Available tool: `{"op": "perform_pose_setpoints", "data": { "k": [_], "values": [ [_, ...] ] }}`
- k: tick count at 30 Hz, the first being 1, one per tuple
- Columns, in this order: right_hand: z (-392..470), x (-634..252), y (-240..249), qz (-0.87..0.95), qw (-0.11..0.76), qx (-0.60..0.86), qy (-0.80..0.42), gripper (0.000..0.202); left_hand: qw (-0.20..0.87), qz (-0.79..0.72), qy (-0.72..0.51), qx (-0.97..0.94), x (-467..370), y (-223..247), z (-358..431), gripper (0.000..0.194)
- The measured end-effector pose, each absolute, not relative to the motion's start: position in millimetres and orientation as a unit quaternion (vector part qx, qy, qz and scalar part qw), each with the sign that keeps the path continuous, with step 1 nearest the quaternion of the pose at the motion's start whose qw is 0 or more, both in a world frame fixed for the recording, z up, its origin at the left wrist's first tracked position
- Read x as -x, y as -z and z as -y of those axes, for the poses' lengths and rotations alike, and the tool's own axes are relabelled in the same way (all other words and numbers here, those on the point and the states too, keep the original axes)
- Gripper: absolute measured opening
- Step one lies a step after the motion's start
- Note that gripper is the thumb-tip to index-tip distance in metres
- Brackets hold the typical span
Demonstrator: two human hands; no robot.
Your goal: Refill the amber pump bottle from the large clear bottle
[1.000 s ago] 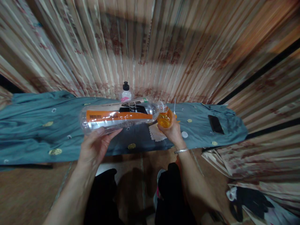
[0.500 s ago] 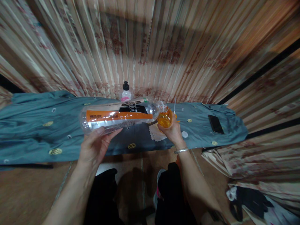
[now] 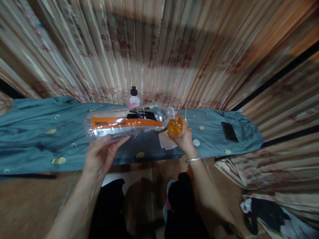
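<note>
My left hand (image 3: 102,152) is closed round the underside of a large clear plastic bottle (image 3: 124,122) with an orange, white and black label. The bottle lies nearly level in the air, its neck pointing right. Its mouth meets the top of a small container of orange liquid (image 3: 175,126), which my right hand (image 3: 183,136) grips from the right. Whether liquid passes between them is too small to tell. Below the small container, a pale scallop-edged cloth (image 3: 166,142) rests on the blue-green cloth cover (image 3: 77,132).
Behind the large bottle stands a small bottle with a black cap (image 3: 134,96). A white round disc (image 3: 196,142) and a black phone (image 3: 229,131) lie to the right. A white thin-stemmed item (image 3: 185,113) stands behind my right hand. A patterned curtain (image 3: 154,49) hangs behind.
</note>
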State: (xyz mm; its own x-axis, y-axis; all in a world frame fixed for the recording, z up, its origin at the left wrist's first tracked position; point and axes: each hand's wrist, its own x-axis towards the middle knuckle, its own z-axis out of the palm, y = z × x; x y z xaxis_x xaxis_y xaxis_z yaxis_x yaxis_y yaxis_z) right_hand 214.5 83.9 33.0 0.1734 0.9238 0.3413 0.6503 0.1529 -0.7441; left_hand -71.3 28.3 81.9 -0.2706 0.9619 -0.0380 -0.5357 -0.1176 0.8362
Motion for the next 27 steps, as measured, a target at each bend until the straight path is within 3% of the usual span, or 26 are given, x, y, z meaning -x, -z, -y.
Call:
{"op": "perform_pose_setpoints", "data": {
  "k": [12,21,27],
  "values": [
    [-84.3,-216.1,-30.0,0.626,0.432,0.631,-0.153,0.079,0.536,-0.391,-0.692,-0.285,71.3,-81.8,-28.0,0.054],
    [-85.0,-215.1,-28.3,0.617,0.440,0.635,-0.152,0.085,0.539,-0.384,-0.691,-0.291,72.5,-80.1,-28.2,0.059],
    [-84.7,-215.2,-28.2,0.619,0.441,0.634,-0.144,0.085,0.543,-0.375,-0.685,-0.309,77.3,-75.9,-28.8,0.051]
  ]
}}
